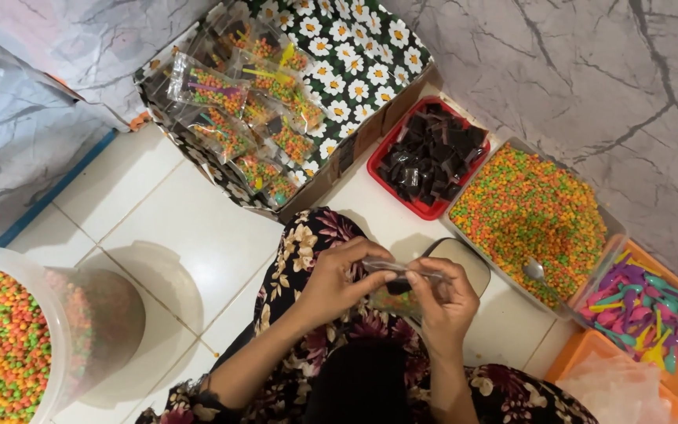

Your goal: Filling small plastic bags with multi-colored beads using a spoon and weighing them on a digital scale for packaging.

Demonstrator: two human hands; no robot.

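My left hand [340, 276] and my right hand [442, 300] both pinch the top of a small clear plastic packet [399, 284] over my flowered lap. The packet holds colourful round puffs and a dark sachet. Just right of my hands lies a clear tray of orange, green and yellow puffs [529, 210] with a metal spoon [536, 272] in it. A red tray of dark sachets [431, 157] sits beyond my hands.
A flowered box [359, 59] at the back holds several filled packets [251, 102]. An orange tray of small coloured plastic spoons [643, 308] is at the right. A big clear tub of puffs [5, 338] stands at the left on the white tiled floor.
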